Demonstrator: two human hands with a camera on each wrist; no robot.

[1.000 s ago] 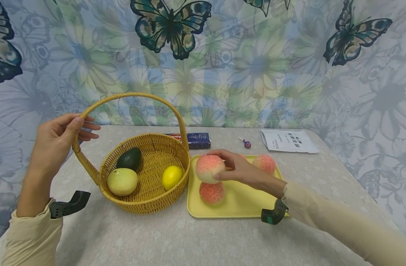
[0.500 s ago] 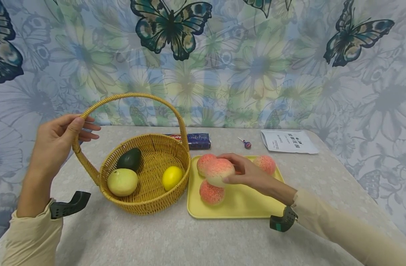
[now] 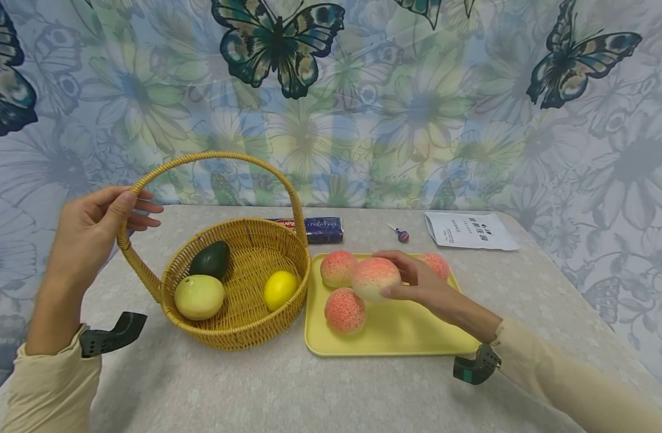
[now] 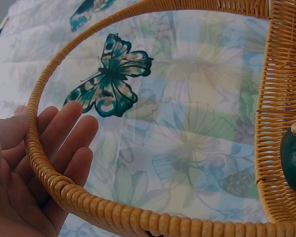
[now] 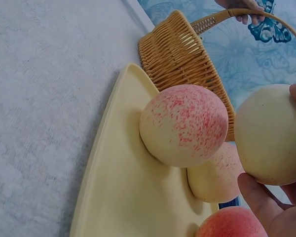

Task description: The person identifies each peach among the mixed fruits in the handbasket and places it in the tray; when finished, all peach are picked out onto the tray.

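Note:
My left hand (image 3: 92, 231) pinches the side of the wicker basket's arched handle (image 3: 217, 154) between thumb and fingers, the other fingers extended past it. Inside the basket (image 3: 236, 340) lie a dark green avocado (image 3: 210, 260), a pale yellow-green round fruit (image 3: 199, 297) and a lemon (image 3: 280, 290). My right hand (image 3: 425, 287) grips a pink-and-cream peach (image 3: 375, 279) over the yellow tray (image 3: 396, 337); the right wrist view shows thumb and fingers round this peach (image 5: 271, 136). Two peaches, one farther back (image 3: 339, 269) and one nearer (image 3: 345, 311), sit at the tray's left. Another peach (image 3: 435, 264) is partly hidden behind the hand.
Behind the basket lies a dark blue spaghetti packet (image 3: 324, 230), partly covered by it. A lollipop (image 3: 402, 234) and a white printed pouch (image 3: 472, 230) rest at the back of the table. The basket stands close against the tray's left edge.
My right hand has moved right with its peach, away from the basket and across the tray, uncovering the back-left peach. My left hand and the basket have stayed in place.

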